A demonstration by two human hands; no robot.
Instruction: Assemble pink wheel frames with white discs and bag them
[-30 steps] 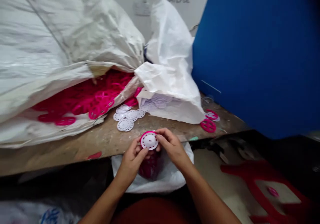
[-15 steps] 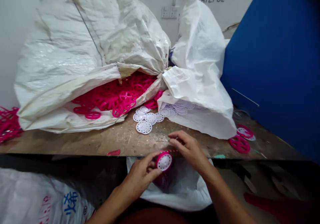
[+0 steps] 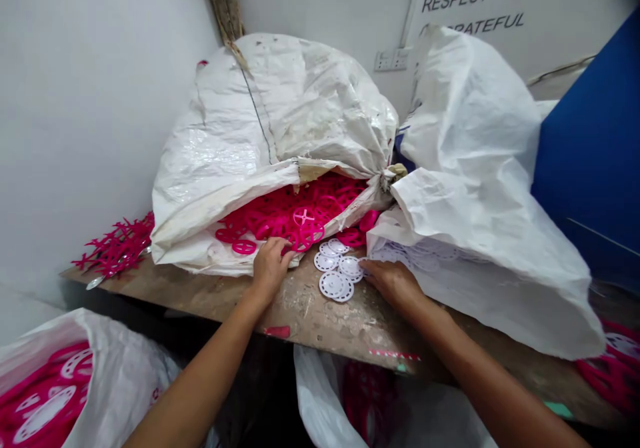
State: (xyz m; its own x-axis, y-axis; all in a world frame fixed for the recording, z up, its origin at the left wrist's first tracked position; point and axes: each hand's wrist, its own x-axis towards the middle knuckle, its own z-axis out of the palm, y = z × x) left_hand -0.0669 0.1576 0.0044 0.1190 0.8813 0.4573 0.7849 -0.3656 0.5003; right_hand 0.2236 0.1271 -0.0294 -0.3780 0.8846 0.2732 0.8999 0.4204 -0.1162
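Pink plastic wheels (image 3: 295, 218) spill out of a big white woven sack (image 3: 270, 108) on this counter (image 3: 305, 315), and the person's left grip (image 3: 270, 268) is right at them. Its fingers (image 3: 277, 251) curl down onto the edge of the pile at the sack's mouth, touching the wheels. Honestly can't tell if they've closed on one or are just resting there.

Right grip (image 3: 393, 285) lies open and palm down with nothing showing in it, fingertips just beside a small heap of loose white perforated discs (image 3: 335, 278). That heap sits on the bare counter between the two grips. Just right of the right grip, a second white sack (image 3: 485, 181) slumps open with more white discs (image 3: 415, 255) inside.

Below the right grip, past the counter's edge, a white plastic bag (image 3: 320, 395) hangs open with pink pieces (image 3: 367, 395) down in it. Down left of the left grip, another white bag (image 3: 100, 355) holds pink-and-white wheels (image 3: 45, 401). Further left of that grip, spiky pink plastic scraps (image 3: 117, 248) sit against the wall (image 3: 90, 115). Way off right of the right grip stands a blue board (image 3: 590, 168).
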